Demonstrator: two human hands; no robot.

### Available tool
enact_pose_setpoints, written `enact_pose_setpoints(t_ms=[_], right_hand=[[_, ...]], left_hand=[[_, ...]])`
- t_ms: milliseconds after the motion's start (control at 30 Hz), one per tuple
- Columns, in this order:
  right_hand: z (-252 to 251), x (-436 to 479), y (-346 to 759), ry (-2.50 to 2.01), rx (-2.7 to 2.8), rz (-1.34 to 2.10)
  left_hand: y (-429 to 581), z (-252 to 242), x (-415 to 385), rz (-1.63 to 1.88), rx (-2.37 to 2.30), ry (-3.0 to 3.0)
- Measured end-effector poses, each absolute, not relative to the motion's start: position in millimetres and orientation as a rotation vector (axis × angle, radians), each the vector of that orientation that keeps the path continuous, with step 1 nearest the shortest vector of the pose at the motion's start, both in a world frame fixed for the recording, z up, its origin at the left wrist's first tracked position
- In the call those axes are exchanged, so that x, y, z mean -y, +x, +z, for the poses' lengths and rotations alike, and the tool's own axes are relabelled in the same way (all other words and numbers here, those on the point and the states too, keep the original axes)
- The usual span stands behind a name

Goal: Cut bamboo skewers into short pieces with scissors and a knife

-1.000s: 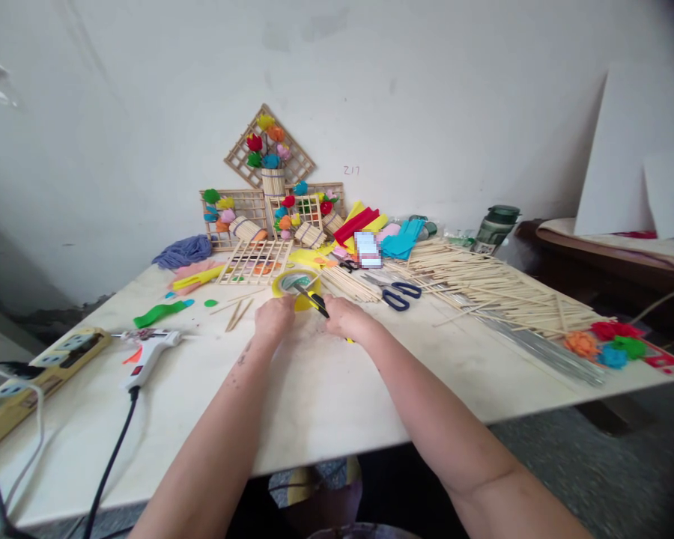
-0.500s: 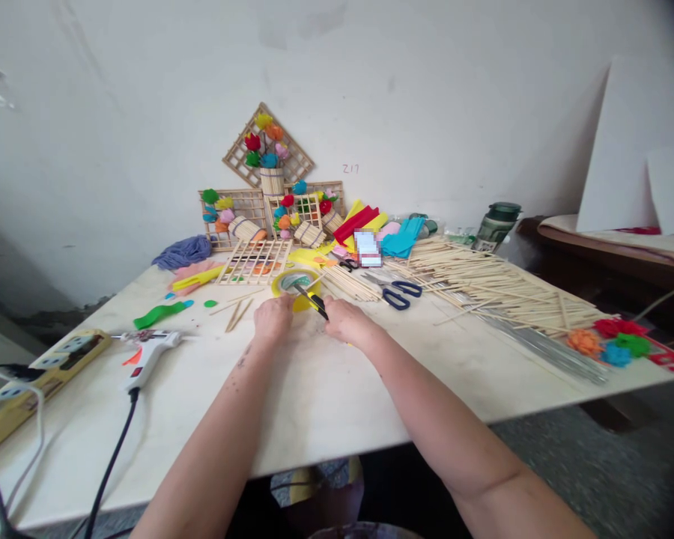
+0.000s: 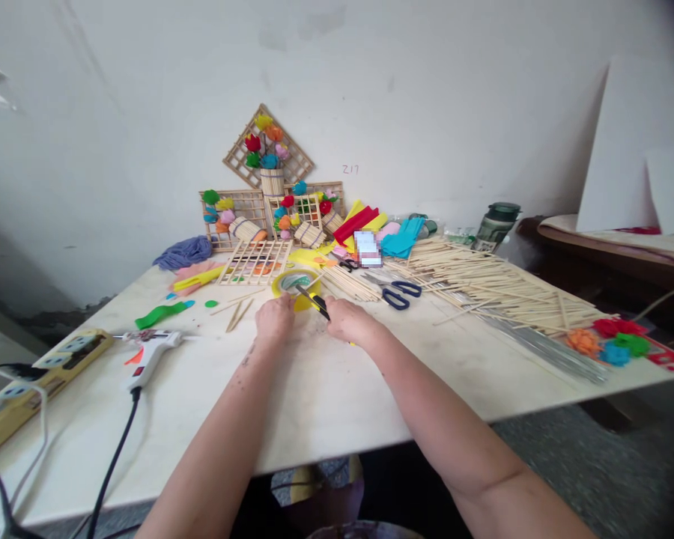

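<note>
My right hand (image 3: 351, 322) is closed around a yellow and black utility knife (image 3: 317, 304), its blade pointing left and away from me. The blade tip lies over a roll of yellow tape (image 3: 278, 281) that rests flat on the table. At the near left edge of the roll, my left hand (image 3: 275, 317) is closed, its fingertips close to the blade. A thin wooden stick (image 3: 315, 282) crosses the roll from the left fingertips; most of its length is hidden by hand and knife. Several loose sticks (image 3: 351, 284) lie just beyond the right hand.
Dark-handled scissors (image 3: 396, 293) and a broad pile of sticks (image 3: 494, 281) lie to the right. On the left are a white glue gun (image 3: 153, 358) and a power strip (image 3: 61, 367). Lattice panels with paper flowers (image 3: 269, 142) stand against the wall. A phone (image 3: 368, 248) lies behind the sticks.
Both hands stay almost in place, with the knife still over the tape roll. Only a very slight shift of the view shows.
</note>
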State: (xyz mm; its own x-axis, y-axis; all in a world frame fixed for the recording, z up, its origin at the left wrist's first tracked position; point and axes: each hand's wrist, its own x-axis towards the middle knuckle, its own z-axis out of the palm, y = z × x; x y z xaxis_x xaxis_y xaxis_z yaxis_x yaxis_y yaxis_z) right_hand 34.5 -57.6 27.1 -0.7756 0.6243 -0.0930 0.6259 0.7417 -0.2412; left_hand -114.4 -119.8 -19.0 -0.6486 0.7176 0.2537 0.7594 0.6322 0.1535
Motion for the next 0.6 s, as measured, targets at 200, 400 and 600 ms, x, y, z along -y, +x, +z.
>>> enact_pose_setpoints(t_ms=[200,400,600], right_hand=[[38.5,60.5,51.2,0.986,-2.919,-0.373],[32.5,57.3,30.5,1.024,-2.904,-0.367],[30.6,55.7,19.7,1.015,-2.912,-0.426]], left_hand=[[-115.6,-19.6,117.8,-0.356,2.681,-1.22],[-118.0,-19.8,118.8,-0.208,2.592,-1.293],[-116.6,-20.8,119.3,-0.231,2.607,-1.283]])
